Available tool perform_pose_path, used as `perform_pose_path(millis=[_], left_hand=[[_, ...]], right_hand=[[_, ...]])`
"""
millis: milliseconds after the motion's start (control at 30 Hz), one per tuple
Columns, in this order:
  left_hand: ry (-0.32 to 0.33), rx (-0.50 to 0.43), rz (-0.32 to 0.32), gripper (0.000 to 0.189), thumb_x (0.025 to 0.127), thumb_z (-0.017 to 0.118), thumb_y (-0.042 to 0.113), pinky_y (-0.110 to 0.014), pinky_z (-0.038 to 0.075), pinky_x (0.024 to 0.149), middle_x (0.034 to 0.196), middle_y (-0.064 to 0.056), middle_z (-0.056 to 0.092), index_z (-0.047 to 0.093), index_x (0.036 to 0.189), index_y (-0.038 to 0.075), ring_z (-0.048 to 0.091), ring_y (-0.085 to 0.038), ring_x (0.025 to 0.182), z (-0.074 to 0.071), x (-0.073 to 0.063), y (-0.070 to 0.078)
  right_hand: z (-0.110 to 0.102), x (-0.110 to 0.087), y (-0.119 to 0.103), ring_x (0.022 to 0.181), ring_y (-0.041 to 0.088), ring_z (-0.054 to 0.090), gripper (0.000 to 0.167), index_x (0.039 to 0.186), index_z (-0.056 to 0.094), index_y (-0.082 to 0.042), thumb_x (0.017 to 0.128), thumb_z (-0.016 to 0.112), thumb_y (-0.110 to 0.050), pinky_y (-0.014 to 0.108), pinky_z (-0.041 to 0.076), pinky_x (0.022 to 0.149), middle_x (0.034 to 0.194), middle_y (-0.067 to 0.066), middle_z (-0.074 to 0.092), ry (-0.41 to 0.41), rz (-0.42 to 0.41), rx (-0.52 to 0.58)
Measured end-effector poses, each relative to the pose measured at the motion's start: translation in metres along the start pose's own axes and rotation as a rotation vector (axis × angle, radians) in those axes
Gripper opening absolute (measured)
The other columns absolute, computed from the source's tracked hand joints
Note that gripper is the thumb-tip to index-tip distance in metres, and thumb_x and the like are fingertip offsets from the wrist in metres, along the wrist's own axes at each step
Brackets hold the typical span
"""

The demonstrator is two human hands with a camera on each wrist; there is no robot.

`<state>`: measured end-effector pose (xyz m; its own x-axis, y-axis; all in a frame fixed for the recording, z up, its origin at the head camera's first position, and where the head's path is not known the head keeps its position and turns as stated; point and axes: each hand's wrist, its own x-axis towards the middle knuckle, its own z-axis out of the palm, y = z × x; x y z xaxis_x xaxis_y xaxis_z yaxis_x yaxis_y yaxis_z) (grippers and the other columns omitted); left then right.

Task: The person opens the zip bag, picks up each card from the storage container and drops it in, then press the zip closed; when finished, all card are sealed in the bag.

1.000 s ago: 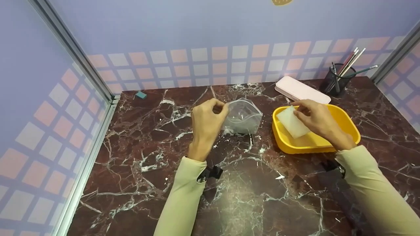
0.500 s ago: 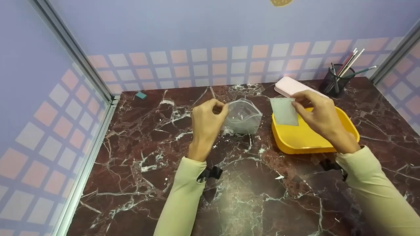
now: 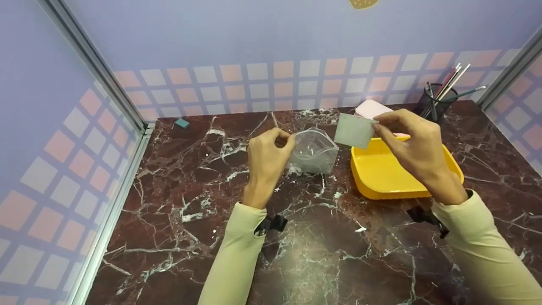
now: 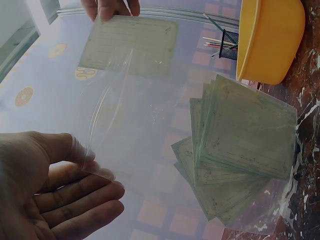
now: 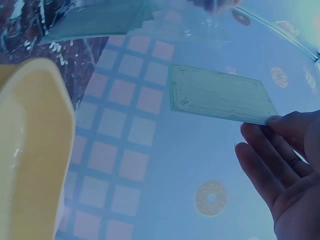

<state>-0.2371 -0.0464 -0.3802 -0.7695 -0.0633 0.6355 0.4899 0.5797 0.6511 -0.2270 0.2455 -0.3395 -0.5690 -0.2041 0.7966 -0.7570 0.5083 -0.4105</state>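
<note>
My left hand point(image 3: 269, 159) pinches the rim of a clear zip bag point(image 3: 315, 159) that stands on the table with its mouth spread. Inside the bag, the left wrist view shows several pale green lined cards point(image 4: 245, 130), fanned over one another. Between thumb and fingertips, my right hand point(image 3: 417, 142) pinches one more such card point(image 3: 355, 130) by its edge. This card is held up between the bag and the yellow basin point(image 3: 381, 186). From the left wrist, the card point(image 4: 130, 42) overlaps the bag's opening; its lined face and ornate border show in the right wrist view.
Behind the basin lies a pink case point(image 3: 372, 109), partly covered by my right hand. A black mesh cup point(image 3: 438, 101) of pencils stands at the back right. A small teal block point(image 3: 182, 123) sits at the back left. Panel walls enclose the marble-patterned table point(image 3: 190, 254).
My right hand has lifted the card up out of the yellow basin and leftward, turning it nearer the bag. The left hand and the bag have stayed in place.
</note>
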Motion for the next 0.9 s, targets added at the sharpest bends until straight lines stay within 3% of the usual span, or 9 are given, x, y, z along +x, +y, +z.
perform_pose_path(millis=[167,467,900], left_hand=[[-0.001,0.008,0.001,0.01,0.09,0.081,0.007,-0.027,0.06,0.064,0.077,-0.006,0.077,0.077,0.082,0.003,0.072,-0.018,0.064,0.0,0.0,0.0],[0.003,0.02,0.007,0.011,0.09,0.082,0.008,-0.029,0.061,0.065,0.077,-0.006,0.077,0.077,0.082,0.004,0.072,-0.018,0.065,0.0,0.0,0.0],[-0.003,0.017,-0.006,0.01,0.09,0.082,0.009,-0.029,0.061,0.065,0.079,-0.006,0.077,0.077,0.083,0.004,0.073,-0.018,0.065,0.0,0.001,0.0]], right_hand=[[0.0,0.006,-0.013,0.087,-0.006,0.07,0.02,0.1,0.073,0.011,0.084,0.079,0.02,0.014,0.057,0.081,0.093,0.016,0.078,0.045,-0.031,0.012],[0.001,0.014,-0.033,0.082,-0.003,0.071,0.018,0.098,0.073,0.011,0.083,0.079,0.019,0.015,0.057,0.079,0.091,0.016,0.078,0.146,0.034,0.05],[0.02,0.016,-0.038,0.085,0.0,0.073,0.017,0.097,0.074,0.009,0.084,0.08,0.018,0.018,0.06,0.079,0.092,0.013,0.079,0.102,-0.002,0.114]])
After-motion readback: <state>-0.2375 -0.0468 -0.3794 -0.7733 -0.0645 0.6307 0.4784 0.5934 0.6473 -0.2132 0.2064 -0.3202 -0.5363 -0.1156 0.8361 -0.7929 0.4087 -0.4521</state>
